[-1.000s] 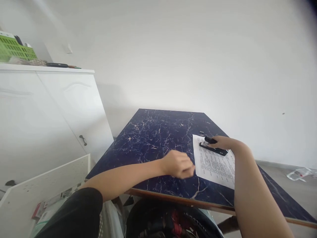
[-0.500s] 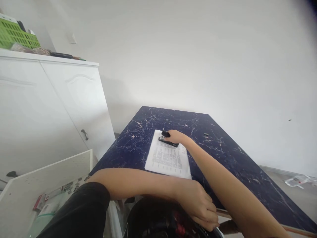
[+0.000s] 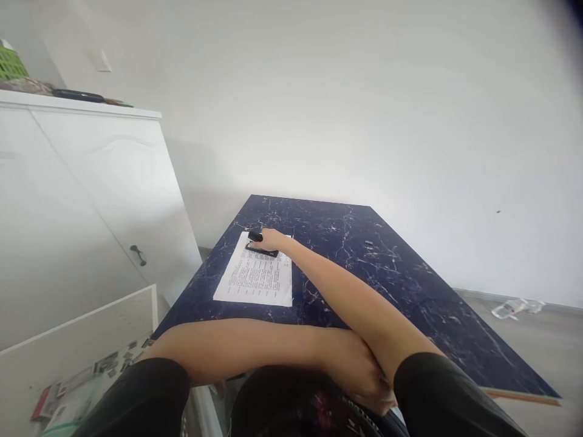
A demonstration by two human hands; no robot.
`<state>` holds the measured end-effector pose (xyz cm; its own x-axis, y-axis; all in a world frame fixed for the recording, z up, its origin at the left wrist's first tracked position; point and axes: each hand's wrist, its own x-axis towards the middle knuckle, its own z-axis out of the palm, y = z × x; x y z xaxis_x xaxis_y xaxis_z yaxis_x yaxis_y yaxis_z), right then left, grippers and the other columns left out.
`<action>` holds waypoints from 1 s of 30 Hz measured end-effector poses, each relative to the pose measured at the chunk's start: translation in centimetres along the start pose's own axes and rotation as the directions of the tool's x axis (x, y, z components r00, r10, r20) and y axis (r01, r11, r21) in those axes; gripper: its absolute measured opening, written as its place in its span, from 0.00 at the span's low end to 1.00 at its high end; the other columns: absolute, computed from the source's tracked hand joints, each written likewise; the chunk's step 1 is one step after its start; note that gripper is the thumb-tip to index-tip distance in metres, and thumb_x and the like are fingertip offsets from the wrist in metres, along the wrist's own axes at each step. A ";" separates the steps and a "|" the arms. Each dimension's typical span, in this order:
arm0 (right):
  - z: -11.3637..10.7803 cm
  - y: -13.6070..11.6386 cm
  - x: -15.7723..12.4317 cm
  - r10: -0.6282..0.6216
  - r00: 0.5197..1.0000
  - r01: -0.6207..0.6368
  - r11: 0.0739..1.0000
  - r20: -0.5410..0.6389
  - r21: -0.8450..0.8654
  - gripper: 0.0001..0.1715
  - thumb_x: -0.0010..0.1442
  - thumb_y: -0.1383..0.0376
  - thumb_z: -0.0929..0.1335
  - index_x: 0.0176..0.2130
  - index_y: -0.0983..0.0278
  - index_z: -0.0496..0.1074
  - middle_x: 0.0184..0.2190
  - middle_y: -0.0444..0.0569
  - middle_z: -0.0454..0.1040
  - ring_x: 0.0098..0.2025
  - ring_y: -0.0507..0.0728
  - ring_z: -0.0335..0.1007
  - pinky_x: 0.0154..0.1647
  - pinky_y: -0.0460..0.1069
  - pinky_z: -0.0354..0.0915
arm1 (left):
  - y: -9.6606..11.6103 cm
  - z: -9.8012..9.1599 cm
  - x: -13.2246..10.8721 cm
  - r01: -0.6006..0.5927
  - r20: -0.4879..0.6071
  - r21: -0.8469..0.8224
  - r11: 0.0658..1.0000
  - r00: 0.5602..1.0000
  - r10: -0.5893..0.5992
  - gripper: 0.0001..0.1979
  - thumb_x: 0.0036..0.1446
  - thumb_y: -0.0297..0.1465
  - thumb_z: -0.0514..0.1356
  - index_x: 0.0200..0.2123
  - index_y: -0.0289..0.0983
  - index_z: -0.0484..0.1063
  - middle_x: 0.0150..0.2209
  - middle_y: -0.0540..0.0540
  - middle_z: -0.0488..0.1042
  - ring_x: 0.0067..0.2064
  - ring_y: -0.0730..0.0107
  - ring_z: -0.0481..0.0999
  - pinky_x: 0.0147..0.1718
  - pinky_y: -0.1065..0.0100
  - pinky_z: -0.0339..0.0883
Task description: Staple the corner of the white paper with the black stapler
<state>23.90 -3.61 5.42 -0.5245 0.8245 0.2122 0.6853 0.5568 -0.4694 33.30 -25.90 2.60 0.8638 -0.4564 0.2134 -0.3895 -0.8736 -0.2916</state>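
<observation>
My right hand point(image 3: 272, 239) reaches across to the far left of the dark blue marbled table point(image 3: 364, 273). Its fingers are closed on a black stapler point(image 3: 260, 246) that sits at the top edge of a printed white paper sheet point(image 3: 256, 278). My left hand point(image 3: 359, 376) is down below the table's near edge, under my right forearm, resting at a dark bag point(image 3: 296, 406). Its fingers are curled, and what they hold, if anything, is hidden.
A white cabinet point(image 3: 91, 200) stands to the left with dark items on top. An open white drawer point(image 3: 82, 352) holding small packets is at the lower left. A small dark object point(image 3: 368, 243) lies on the table's far right. Crumpled plastic point(image 3: 514, 308) lies on the floor.
My right hand has slid the stapler and the paper from the table's right side to its far left. My left hand has dropped from the tabletop to below the near edge.
</observation>
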 end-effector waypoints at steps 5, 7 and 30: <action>-7.2 5.7 -4.1 0.102 0.995 -0.103 0.992 -0.017 -0.071 0.37 0.65 0.47 0.71 0.65 0.63 0.70 0.57 0.53 0.78 0.53 0.59 0.78 0.50 0.50 0.73 | 1.0 1.8 -0.5 0.322 -0.038 -0.115 0.940 0.944 -0.328 0.14 0.67 0.38 0.59 0.29 0.43 0.79 0.31 0.49 0.82 0.33 0.69 0.81 0.28 0.66 0.70; -11.1 10.8 -6.8 0.196 0.978 -0.206 0.967 -0.076 -0.153 0.22 0.63 0.58 0.73 0.54 0.65 0.79 0.51 0.56 0.81 0.52 0.62 0.78 0.54 0.53 0.71 | 1.3 2.4 -0.7 0.407 -0.028 -0.138 0.903 0.909 -0.415 0.16 0.67 0.41 0.59 0.29 0.42 0.77 0.29 0.50 0.81 0.30 0.71 0.79 0.22 0.67 0.63; -5.5 14.7 0.1 0.023 0.998 -0.028 0.997 -0.054 -0.078 0.19 0.57 0.73 0.71 0.50 0.68 0.80 0.38 0.49 0.84 0.42 0.55 0.78 0.51 0.45 0.67 | -1.2 -1.3 -2.8 0.471 -0.175 -0.069 0.879 0.862 -0.475 0.22 0.69 0.36 0.52 0.21 0.40 0.69 0.21 0.50 0.70 0.24 0.72 0.71 0.22 0.67 0.59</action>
<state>36.70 5.25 3.28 -0.4803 0.8416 0.2471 0.7366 0.5400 -0.4072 30.93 -23.77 3.55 0.8742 -0.0077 0.4856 0.0419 -0.9950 -0.0912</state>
